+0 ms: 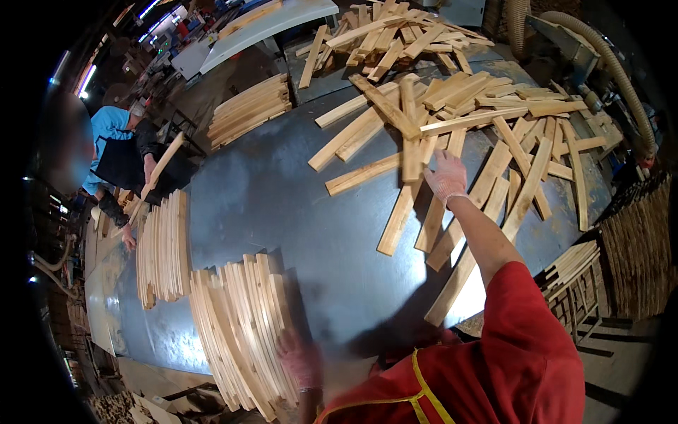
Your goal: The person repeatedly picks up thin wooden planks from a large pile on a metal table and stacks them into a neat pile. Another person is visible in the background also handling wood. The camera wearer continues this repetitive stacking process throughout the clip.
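My right hand (446,177), in a light knitted glove, reaches out over a loose pile of wooden slats (462,116) on the metal table (261,191). Its fingers are spread on or just above the slats; a firm hold on any of them does not show. My left hand (299,358), also gloved and slightly blurred, lies against the near right side of a row of slats (236,332) standing close together. Its fingers look extended along the outer slats.
Across the table to the left, a co-worker (116,152) in blue handles a slat (162,166) beside another row of slats (162,247). More slats form a stack (249,109) and a heap (395,35) at the back. A ribbed hose (621,71) hangs at the right.
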Motion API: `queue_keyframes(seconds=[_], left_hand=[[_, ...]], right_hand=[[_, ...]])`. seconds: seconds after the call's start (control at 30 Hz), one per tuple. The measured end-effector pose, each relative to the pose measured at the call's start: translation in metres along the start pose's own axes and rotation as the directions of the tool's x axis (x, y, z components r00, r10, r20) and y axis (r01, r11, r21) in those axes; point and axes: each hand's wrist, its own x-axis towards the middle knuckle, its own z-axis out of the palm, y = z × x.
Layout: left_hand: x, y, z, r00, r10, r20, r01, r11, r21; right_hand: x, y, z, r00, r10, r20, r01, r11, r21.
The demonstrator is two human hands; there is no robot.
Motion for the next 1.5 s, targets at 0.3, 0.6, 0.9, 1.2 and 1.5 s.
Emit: queue_keyframes(seconds=[0.3,0.6,0.9,1.2,1.5], left_hand=[[0.084,0.16,-0.028,0.966,0.249,0.066,-0.22,0.93,-0.294],[0.118,0.246,-0.069,0.913,0.401,-0.078,-0.407,0.874,-0.266],[0.064,0.269,-0.009,0.906,0.407,0.115,-0.35,0.874,-0.336],[-0.016,0.125,-0.006,0.989,0.142,0.031,-0.104,0.841,-0.531],[-0.022,-0.016,0.008,0.975,-0.096,-0.2,0.126,0.982,0.141]], right_hand=[[0.148,-0.002,-0.025,0.948,-0.21,0.241,0.281,0.907,-0.313],[0.077,-0.008,0.016,0.035,-0.704,0.71,0.854,0.39,0.345],[0.179,-0.116,0.049,0.882,-0.295,0.367,0.291,0.954,0.068],[0.119,-0.112,0.057,0.726,-0.274,0.631,0.406,0.911,-0.071],[-0.017,-0.126,0.048,0.902,-0.096,0.42,0.112,0.994,-0.013]])
